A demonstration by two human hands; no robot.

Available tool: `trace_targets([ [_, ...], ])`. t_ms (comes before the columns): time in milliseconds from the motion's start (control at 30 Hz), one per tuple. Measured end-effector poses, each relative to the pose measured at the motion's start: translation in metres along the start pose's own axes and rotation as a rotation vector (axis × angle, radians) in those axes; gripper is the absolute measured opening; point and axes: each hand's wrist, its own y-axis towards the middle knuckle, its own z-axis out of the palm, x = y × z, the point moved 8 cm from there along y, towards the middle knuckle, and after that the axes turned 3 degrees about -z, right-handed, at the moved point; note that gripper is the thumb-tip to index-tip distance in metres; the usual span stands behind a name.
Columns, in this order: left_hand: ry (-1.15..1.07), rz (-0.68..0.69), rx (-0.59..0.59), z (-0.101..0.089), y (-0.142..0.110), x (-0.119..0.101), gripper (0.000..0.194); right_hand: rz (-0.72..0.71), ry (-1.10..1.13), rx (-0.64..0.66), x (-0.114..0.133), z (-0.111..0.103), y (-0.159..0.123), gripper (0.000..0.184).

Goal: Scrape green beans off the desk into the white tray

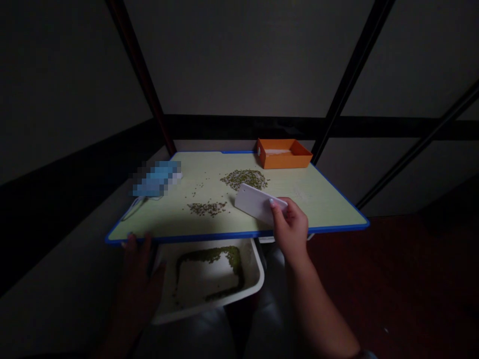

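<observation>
My right hand (294, 229) grips a flat white scraper-like plate (256, 202), thumb on its upper face. The plate is tilted, just right of a small scatter of green-brown beans or grains (207, 208) and in front of a larger pile (245, 178). My left hand (138, 279) lies in shadow with its fingers apart. Its fingertips reach the table's front edge, and its thumb is by the left side of a white basin (258, 279). Green grains (234, 257) line the sides of the basin's floor, which sits below the table edge. Whether the left hand touches the basin, I cannot tell.
The pale green table (322, 199) has a blue rim. An orange open box (286, 160) stands at its back right, with something whitish inside. A blurred-out blue item (157, 178) with a white cord lies at the left. Dark wall panels (239, 65) rise behind.
</observation>
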Motion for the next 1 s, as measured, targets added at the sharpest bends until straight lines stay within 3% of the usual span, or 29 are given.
trace_targets([
  [233,0.005,0.008,0.008,-0.001,-0.001,-0.001,0.072,0.025,0.070,0.113,0.003,0.019,-0.002,0.020],
  [1000,-0.005,0.007,0.004,0.000,-0.002,0.000,0.073,0.000,0.089,0.269,0.015,0.015,-0.011,0.019],
])
